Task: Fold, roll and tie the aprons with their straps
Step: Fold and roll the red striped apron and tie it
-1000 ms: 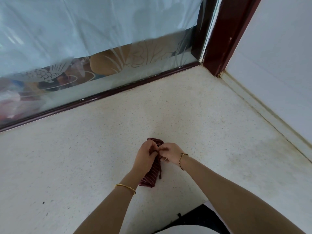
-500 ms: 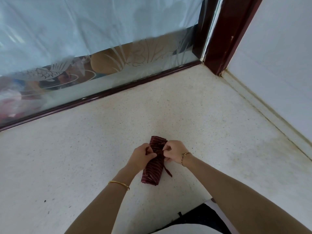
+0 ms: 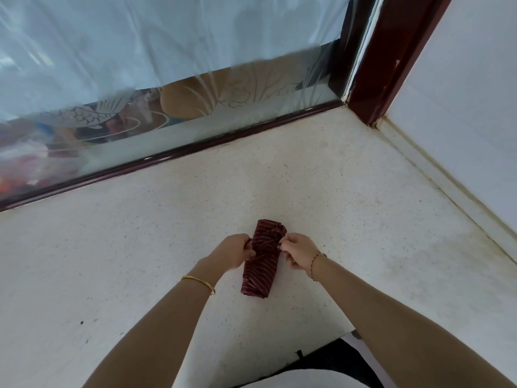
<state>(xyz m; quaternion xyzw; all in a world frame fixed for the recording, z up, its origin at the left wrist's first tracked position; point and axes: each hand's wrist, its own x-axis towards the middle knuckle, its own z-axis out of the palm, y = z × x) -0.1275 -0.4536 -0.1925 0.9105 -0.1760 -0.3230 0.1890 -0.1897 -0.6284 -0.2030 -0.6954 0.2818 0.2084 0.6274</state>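
Rolled dark red striped apron (image 3: 260, 264) lying on a pale speckled counter (image 3: 140, 247), left hand (image 3: 233, 252) and right hand (image 3: 298, 252) each pinching a strap end at its middle, glass panel (image 3: 167, 65) behind

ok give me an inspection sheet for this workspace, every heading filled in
surface: pale speckled counter, few dark specks, faint staining toward its right side
job's things: one dark red striped apron, rolled, lying on the counter, strap round its middle
clutter: nothing seen
grippers: left hand and right hand each pinch the strap beside the roll
cables: nothing seen
surroundings: frosted glass panel in dark red frame behind, white wall on the right
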